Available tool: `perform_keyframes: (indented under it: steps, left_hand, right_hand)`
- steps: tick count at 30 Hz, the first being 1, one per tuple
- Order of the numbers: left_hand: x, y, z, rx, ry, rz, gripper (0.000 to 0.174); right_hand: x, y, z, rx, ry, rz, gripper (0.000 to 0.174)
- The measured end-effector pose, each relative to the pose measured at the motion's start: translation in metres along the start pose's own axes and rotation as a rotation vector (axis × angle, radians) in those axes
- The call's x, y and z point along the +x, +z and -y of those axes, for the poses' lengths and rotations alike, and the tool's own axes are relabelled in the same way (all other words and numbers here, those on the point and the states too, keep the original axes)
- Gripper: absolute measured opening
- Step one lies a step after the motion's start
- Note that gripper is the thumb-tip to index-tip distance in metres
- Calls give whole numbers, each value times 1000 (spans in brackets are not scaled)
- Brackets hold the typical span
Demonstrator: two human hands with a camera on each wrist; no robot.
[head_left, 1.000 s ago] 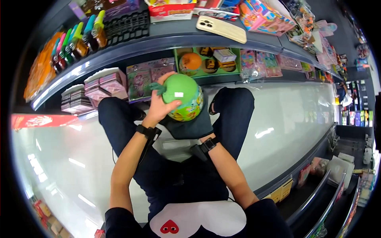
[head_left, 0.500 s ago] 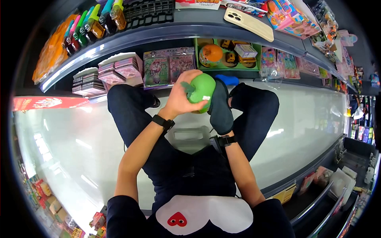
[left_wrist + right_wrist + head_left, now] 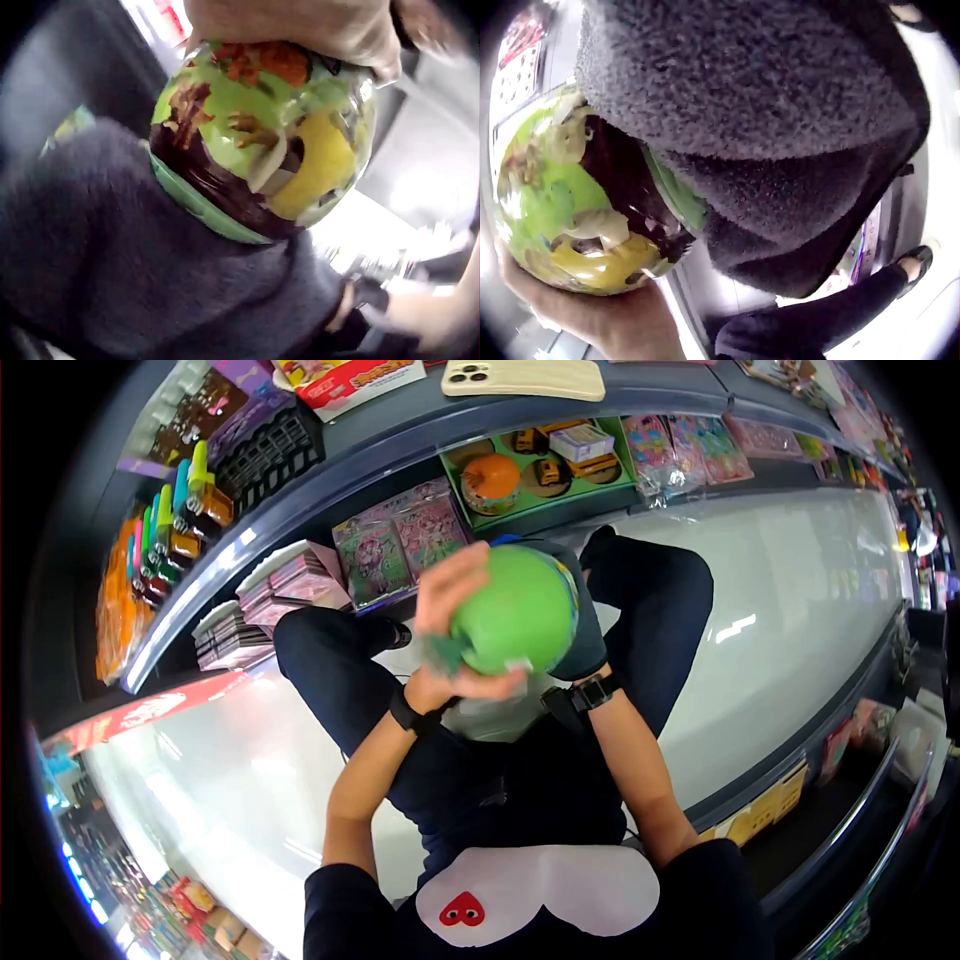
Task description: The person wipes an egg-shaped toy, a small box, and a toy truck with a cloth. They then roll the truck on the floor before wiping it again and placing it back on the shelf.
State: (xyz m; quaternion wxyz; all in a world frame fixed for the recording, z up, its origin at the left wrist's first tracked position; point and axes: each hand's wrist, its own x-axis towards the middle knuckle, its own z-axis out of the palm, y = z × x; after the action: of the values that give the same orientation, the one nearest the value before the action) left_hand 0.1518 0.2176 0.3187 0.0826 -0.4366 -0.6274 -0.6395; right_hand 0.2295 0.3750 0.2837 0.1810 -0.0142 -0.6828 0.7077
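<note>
My left hand (image 3: pixel 450 595) grips a round green fruit-shaped container (image 3: pixel 520 610), fingers and thumb spread around its top by the dark green leafy stem (image 3: pixel 445 650). A glossy printed wrap with cartoon pictures covers its side, seen in the left wrist view on the container (image 3: pixel 255 142). On my right hand is a dark grey fuzzy mitt (image 3: pixel 750 82), which lies against the container's green base; the fingers inside are hidden. In the head view, the mitted right hand (image 3: pixel 592 645) is mostly behind the container.
Ahead, on the low shelf, a green box (image 3: pixel 540 508) holds an orange fruit-shaped container (image 3: pixel 490 482) and yellow toy vehicles. Pink card packs (image 3: pixel 295 580) stand left of it. A cream phone (image 3: pixel 525 378) lies on the shelf above. Bent knees (image 3: pixel 660 575) flank the hands.
The green container has come up closer to the head camera and its plain top now faces it more, after its printed side showed a second ago. The mitt has shifted around it.
</note>
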Motion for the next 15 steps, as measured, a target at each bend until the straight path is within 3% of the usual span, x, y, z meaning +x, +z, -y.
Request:
perform_keyframes:
  steps: [1,4,6,8,11,14,15]
  left_hand:
    - [-3,-2,19,0,-23,-26,82]
    - [-9,-6,36,-224,-428,-177,80]
    - [-22,-16,65,-264,-563,-210,71]
    - [-41,-13,77,-255,-834,-292,59]
    - [-38,-9,67,-268,-866,-261,45]
    - [-42,0,61,-803,-898,-546,45]
    - [-45,-4,65,-812,-917,-580,46]
  right_hand:
    - [-3,-1,0,-85,-38,10,67]
    - [-7,2,-9,-230,-89,43,67]
    - [-9,2,-21,-262,-80,49,66]
    - [-12,5,-32,-285,-65,43,64]
    - [-9,9,-46,-309,-47,24,61]
    - [-8,4,-55,-327,-26,0,59]
    - [-10,3,-58,-328,-14,-2,58]
